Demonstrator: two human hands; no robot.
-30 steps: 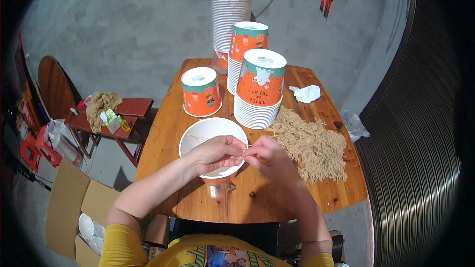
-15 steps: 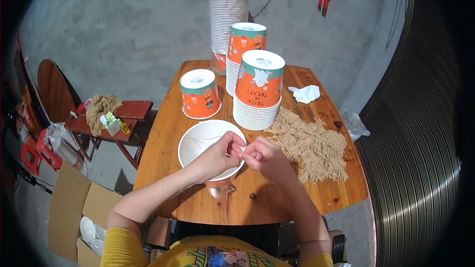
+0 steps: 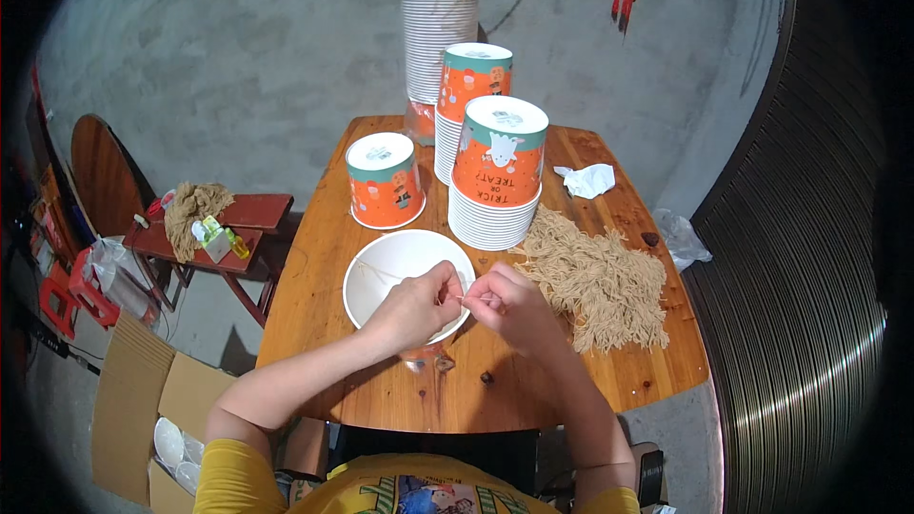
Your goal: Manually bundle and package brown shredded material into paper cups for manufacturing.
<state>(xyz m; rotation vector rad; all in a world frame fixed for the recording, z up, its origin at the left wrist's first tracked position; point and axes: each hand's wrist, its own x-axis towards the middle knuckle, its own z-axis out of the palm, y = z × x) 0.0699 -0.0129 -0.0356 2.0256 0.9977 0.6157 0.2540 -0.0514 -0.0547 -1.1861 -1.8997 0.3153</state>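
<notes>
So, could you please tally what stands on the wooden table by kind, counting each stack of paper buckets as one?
Stacks of upturned paper buckets: 4
Open white bucket: 1
Pile of tan strings: 1
Crumpled white tissue: 1
Total: 7

White bowl [image 3: 395, 262], orange-teal cups [image 3: 385, 181], tan strings [image 3: 600, 281].

Hidden or too small to tell

Thin string [image 3: 464, 298] between left hand [image 3: 416, 306] and right hand [image 3: 507, 302]: too fine to judge; fingertip grip unclear. White bowl [image 3: 381, 271] near rim at 6 o'clock covered by hands. Small dark bits on table [image 3: 314, 257] below bowl: unidentifiable. Tall white stack [image 3: 436, 33] base hidden behind orange cups [image 3: 473, 81]. Cardboard box [image 3: 138, 400] at 8 o'clock: contents blurred.
</notes>
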